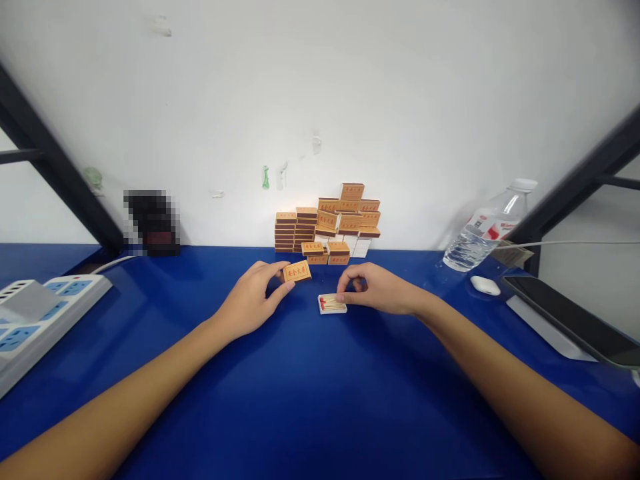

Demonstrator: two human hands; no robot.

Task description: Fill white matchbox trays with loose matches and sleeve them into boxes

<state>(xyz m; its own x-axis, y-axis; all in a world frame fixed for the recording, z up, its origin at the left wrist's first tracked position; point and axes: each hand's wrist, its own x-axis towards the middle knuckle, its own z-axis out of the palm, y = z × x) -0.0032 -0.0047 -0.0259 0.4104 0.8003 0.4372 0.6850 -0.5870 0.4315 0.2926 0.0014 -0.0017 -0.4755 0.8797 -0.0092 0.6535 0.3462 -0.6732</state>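
My left hand [257, 297] grips an orange matchbox cover [298, 271] between thumb and fingers, its printed face toward me, just above the table. To the right of it, my right hand [377, 288] pinches the right end of a small white matchbox tray [333, 311]. Red-tipped matches [330, 303] lie in the tray, heads at the left. Whether the fingertips also touch the matches I cannot tell. Behind both hands, stacked matchboxes [349, 223] stand against the wall, some flat in columns and others on edge with printed faces showing.
On the blue table [310, 400], a power strip [55, 320] lies at the left. A water bottle [483, 230] leans at the right, near a white earbud case [485, 285] and a dark phone [575, 320]. The white wall [225, 100] closes off the back.
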